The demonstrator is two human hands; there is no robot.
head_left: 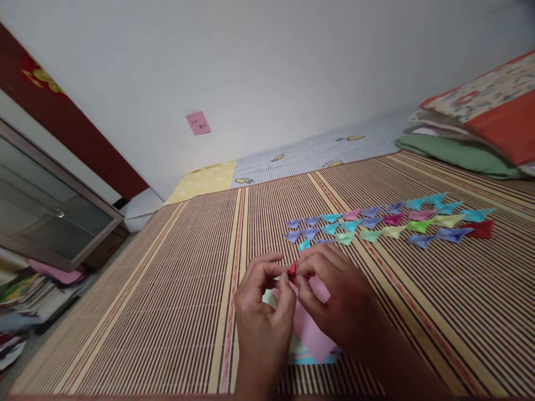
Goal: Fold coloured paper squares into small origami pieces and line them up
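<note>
Between my fingertips is a small folded red paper [293,269]. My left hand [266,303] pinches it from the left, thumb and forefinger together. From the right, my right hand [334,284] grips the same piece, covering part of it. Beneath both hands lies a stack of coloured paper sheets [313,328], with a pink sheet on top and light blue and green edges showing. Just beyond my hands, several folded paper pieces [393,219] in blue, purple, pink, yellow, green and red lie in rows on the striped mat [200,278].
Folded bedding [463,153] and an orange patterned cushion [505,106] are piled at the far right. A pink note [198,123] is on the white wall. At the left stand a glass-fronted cabinet door [50,206] and piled papers [33,298] beyond the mat's edge.
</note>
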